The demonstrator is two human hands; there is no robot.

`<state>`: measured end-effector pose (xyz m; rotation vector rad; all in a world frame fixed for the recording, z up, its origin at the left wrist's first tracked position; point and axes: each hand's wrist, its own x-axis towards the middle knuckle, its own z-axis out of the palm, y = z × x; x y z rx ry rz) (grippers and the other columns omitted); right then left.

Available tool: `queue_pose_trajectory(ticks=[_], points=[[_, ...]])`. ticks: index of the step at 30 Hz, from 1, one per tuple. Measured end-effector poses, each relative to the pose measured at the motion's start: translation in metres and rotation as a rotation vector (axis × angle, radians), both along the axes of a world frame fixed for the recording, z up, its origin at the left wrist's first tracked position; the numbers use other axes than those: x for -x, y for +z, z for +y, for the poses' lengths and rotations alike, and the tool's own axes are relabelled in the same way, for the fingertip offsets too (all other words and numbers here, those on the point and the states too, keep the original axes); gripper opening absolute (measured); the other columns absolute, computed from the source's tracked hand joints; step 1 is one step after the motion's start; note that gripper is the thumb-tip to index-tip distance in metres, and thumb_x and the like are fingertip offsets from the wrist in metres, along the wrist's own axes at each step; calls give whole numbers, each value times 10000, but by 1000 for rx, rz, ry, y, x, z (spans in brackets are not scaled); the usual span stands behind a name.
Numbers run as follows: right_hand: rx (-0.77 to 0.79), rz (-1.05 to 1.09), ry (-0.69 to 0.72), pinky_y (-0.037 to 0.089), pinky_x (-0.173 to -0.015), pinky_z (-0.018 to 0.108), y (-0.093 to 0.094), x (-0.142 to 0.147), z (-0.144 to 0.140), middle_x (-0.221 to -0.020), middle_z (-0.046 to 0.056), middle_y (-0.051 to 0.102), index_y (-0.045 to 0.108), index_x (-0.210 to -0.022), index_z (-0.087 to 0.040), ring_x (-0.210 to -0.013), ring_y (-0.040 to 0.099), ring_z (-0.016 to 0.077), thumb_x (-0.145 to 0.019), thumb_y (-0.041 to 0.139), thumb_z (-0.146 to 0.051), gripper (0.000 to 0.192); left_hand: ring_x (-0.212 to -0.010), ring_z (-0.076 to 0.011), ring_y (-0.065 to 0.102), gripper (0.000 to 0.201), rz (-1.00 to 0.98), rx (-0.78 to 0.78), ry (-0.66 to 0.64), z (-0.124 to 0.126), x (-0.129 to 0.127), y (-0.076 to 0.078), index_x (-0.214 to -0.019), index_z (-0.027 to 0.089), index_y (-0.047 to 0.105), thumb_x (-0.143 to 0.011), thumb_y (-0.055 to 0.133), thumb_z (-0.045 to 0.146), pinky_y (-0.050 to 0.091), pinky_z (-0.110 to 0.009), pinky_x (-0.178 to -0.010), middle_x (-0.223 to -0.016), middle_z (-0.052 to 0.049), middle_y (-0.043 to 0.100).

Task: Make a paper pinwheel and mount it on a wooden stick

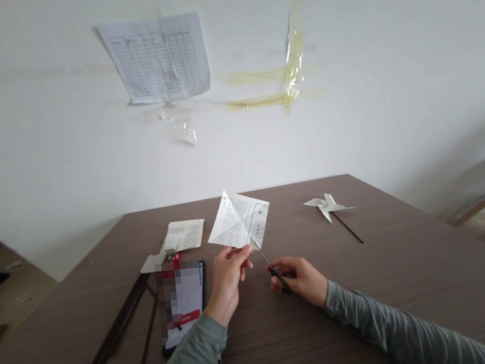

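Note:
A square sheet of printed paper (238, 221) with diagonal creases is pinched at its near edge by my left hand (230, 275), fingers closed. My right hand (299, 276) is closed round the black handles of a pair of scissors (281, 280). The scissor blades point up and left and meet the paper's near corner, just right of my left fingertips. How far they cut into it, I cannot tell. Both hands are above the brown table (326, 334).
Right of the hands lies a paper pinwheel (327, 205) on a dark stick. At left are folded printed papers (187, 234), a small red box (171, 258), several dark sticks (115, 331) and a phone (187, 301). A wall with a taped sheet (162, 58) rises behind the table.

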<state>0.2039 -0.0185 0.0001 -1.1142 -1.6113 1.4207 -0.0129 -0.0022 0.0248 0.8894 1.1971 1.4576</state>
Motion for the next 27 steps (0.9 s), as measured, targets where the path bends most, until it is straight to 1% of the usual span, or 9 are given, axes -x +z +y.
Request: queue_pose_trajectory(ticks=[3,7,13,17,20,24,27], points=[[-7,8,15,717,-822,493,-2,0,1,-861,119,900,885,-1120,-275,-813,826,364,-773,1078,-866,712,-533,-125,658,466,4,1,-2,0,0,1,-781,190,834,-554,1127,472,281,-198,-444,-777,-56,852],[-19,17,16,706,-802,490,-4,0,2,-832,102,876,867,-1128,-259,-757,791,328,-790,1056,-853,708,-541,-129,655,455,17,12,-4,0,0,1,-784,195,831,-570,1131,462,262,-208,-456,-794,-62,853],[2,14,10,717,-823,512,-6,1,1,-866,128,894,889,-1118,-270,-816,834,380,-779,1077,-849,697,-555,-126,646,403,29,14,-6,0,1,0,-774,200,831,-611,1114,435,261,-207,-459,-805,-67,863],[-7,27,1,722,-821,526,-7,2,2,-868,137,905,891,-1127,-261,-797,827,376,-737,1079,-903,775,-544,-123,626,436,19,11,-15,0,0,0,-745,199,824,-575,1135,453,269,-208,-458,-774,-64,855],[-16,8,3,727,-819,504,-5,0,2,-888,138,921,914,-1156,-247,-806,833,368,-763,1089,-886,770,-536,-111,597,414,26,5,-19,0,0,0,-733,200,837,-569,1118,458,278,-215,-456,-769,-62,852],[-17,-3,-6,723,-771,462,-4,-2,3,-904,131,931,941,-1166,-254,-828,843,364,-766,1121,-843,735,-527,-102,567,389,44,15,-30,0,0,2,-722,203,832,-585,1098,451,250,-219,-455,-761,-58,843],[-29,17,-11,689,-720,435,-9,-2,6,-903,118,930,938,-1175,-243,-783,809,323,-757,1114,-856,762,-514,-96,555,404,35,21,-45,0,0,2,-707,202,814,-571,1109,442,255,-212,-453,-719,-40,813]])
